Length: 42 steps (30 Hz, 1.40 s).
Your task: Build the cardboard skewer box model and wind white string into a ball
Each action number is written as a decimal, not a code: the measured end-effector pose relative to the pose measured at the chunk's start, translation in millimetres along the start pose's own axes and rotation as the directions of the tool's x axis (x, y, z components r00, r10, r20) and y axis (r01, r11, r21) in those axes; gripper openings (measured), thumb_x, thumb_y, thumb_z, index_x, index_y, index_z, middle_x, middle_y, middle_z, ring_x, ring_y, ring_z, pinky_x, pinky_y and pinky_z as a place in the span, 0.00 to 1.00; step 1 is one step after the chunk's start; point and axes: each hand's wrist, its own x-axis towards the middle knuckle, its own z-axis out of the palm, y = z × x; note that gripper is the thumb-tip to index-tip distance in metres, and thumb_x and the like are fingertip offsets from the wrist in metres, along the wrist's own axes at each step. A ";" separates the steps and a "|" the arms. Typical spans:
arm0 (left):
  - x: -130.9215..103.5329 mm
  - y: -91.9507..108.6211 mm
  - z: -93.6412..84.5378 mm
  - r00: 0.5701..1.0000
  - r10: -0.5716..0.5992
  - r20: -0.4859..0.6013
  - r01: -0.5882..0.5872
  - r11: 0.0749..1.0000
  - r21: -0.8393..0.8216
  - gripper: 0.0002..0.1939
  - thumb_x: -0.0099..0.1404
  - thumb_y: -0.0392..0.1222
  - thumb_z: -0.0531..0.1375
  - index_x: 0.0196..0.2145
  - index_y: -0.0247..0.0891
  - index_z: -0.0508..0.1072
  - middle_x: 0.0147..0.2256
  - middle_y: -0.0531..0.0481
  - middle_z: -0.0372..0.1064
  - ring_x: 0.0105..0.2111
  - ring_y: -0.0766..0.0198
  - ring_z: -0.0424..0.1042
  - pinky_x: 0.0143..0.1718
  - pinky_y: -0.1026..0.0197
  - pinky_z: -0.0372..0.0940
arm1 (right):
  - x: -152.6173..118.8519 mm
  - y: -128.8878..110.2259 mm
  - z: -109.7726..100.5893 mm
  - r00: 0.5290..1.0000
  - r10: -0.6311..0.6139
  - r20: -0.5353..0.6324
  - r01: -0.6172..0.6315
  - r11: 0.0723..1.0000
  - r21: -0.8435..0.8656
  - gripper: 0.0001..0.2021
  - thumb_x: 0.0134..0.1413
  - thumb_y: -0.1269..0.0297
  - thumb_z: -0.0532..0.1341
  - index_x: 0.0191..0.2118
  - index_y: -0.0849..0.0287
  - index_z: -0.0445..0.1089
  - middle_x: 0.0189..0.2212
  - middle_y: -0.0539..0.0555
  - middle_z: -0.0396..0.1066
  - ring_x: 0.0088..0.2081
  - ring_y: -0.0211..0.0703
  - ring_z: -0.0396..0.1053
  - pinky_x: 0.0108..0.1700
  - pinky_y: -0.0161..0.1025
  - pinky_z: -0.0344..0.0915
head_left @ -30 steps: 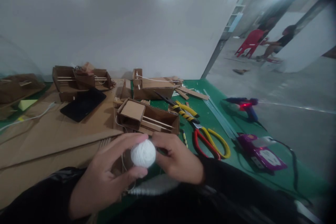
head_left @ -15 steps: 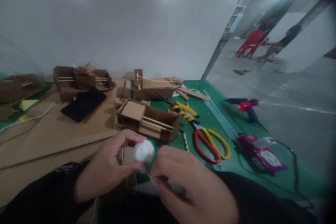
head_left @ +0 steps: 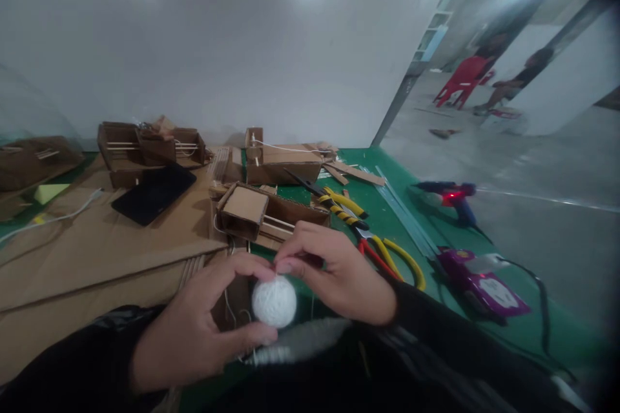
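Note:
Between the thumb and fingers of my left hand (head_left: 194, 322) is a white ball of string (head_left: 274, 301), low in the middle of the view. My right hand (head_left: 334, 271) is closed in a pinch at the top of the ball, its fingertips close to my left fingertips. Whatever lies in that pinch is too small to make out. Loose white string hangs left of the ball. Just beyond my hands stands a cardboard box with sticks (head_left: 245, 210).
Pliers (head_left: 339, 203) and red-and-yellow-handled scissors (head_left: 402, 258) lie right of the box. Further right are a glue gun (head_left: 450, 193) and a purple power strip (head_left: 484, 284). A black phone (head_left: 155, 193) lies left. People sit in the background.
My right hand has moved up from below the ball to its top, now covering part of the box and scissors. The ball has shifted slightly down and right.

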 end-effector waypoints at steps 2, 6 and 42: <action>0.4 0.7 -0.1 0.999 0.051 -0.009 -0.051 0.998 0.035 0.19 0.61 0.41 0.67 0.49 0.51 0.69 0.52 0.49 0.65 0.54 0.56 0.67 0.54 0.58 0.62 | -0.6 10.8 4.9 0.997 0.079 -0.021 -0.077 0.996 0.047 0.11 0.65 0.62 0.60 0.34 0.62 0.72 0.30 0.52 0.70 0.31 0.37 0.66 0.33 0.33 0.62; 1.2 2.2 2.6 0.996 0.063 -0.061 -0.065 0.997 -0.029 0.20 0.64 0.40 0.65 0.51 0.52 0.67 0.58 0.48 0.60 0.60 0.53 0.60 0.58 0.56 0.59 | -7.3 22.8 17.4 0.981 0.191 -0.019 -0.189 0.978 0.091 0.08 0.64 0.65 0.60 0.34 0.63 0.72 0.30 0.51 0.70 0.32 0.37 0.66 0.35 0.33 0.62; 0.4 3.8 4.7 1.000 0.005 0.005 -0.003 0.897 -0.441 0.16 0.67 0.36 0.63 0.49 0.53 0.70 0.58 0.52 0.56 0.55 0.62 0.65 0.52 0.68 0.65 | -8.4 17.3 17.2 0.987 0.156 -0.032 -0.152 0.983 0.106 0.07 0.63 0.68 0.60 0.35 0.64 0.73 0.29 0.51 0.69 0.32 0.36 0.66 0.35 0.32 0.61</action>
